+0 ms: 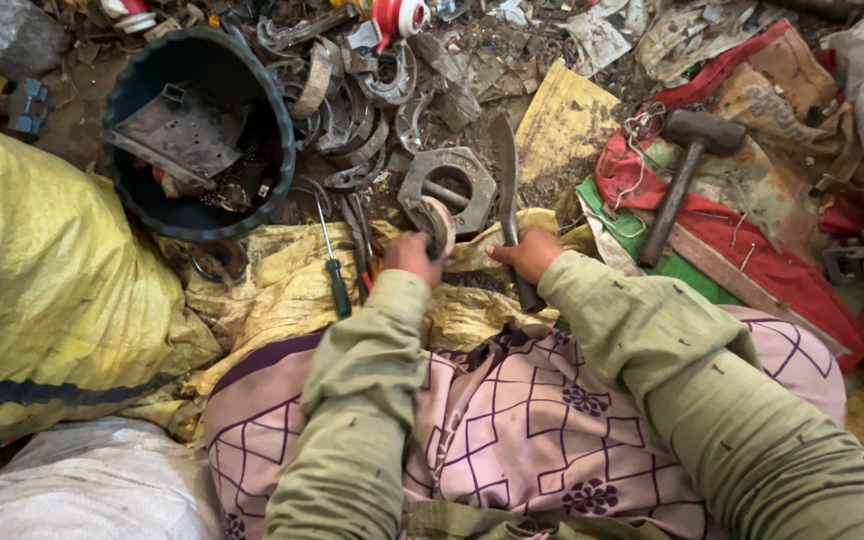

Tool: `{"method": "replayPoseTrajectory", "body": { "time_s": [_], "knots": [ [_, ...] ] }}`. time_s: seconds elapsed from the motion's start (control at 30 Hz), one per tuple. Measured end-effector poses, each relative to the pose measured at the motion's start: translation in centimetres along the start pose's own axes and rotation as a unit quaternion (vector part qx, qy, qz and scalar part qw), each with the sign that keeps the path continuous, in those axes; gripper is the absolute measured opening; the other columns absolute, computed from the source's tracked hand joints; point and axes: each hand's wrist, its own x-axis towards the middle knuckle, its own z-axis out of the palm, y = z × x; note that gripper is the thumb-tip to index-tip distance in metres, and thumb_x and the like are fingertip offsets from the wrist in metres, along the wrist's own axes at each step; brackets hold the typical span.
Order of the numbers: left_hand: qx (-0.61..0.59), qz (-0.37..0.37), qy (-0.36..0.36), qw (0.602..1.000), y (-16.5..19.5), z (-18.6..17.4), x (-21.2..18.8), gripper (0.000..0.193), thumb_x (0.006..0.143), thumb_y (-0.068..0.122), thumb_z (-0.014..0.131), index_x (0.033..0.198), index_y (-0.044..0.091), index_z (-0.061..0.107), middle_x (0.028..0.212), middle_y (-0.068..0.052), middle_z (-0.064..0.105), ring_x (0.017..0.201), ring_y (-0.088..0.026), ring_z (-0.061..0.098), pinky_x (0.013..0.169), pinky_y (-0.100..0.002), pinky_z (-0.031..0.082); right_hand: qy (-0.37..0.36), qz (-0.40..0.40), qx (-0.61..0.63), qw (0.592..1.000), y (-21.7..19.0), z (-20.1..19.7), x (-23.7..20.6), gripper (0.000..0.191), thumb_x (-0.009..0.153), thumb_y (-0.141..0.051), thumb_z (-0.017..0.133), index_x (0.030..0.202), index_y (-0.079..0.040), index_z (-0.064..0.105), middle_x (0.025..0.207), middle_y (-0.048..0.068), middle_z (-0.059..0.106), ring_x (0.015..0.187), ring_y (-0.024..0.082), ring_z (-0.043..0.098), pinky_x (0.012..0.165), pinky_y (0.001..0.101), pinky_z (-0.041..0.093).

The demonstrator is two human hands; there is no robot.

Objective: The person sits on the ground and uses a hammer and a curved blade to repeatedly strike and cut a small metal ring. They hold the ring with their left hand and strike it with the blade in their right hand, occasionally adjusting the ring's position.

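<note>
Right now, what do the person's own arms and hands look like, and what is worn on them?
Both arms wear long, loose sleeves of olive-green cloth, creased and specked with small dark spots. The left hand and the right hand are bare: no gloves, and no rings or watch in view.

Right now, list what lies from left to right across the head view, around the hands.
Yellow sack → black bucket → green-handled screwdriver → left hand holding a round part → right hand gripping a knife → hammer.
</note>
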Motion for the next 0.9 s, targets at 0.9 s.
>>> {"method": "replayPoseTrajectory", "body": {
  "time_s": [0.9],
  "knots": [
    [-0.784, -0.144, -0.021, 0.603, -0.2, -8.4, -6.6, 0.034, 0.091, 0.014, 0.071, 0.120, -0.002, 0.063, 0.102, -0.015, 0.075, 0.089, -0.025, 0.074, 0.078, -0.039, 0.063, -0.001, 0.003, -0.055, 0.998, 2.2, 1.6, 1.9, 0.060, 0.081, -0.055, 0.081, 0.088, 0.005, 0.074, 0.081, 0.023, 0.073, 0.076, 0.037, 0.073, 0.072, 0.0470, 0.056]
  ]
}}
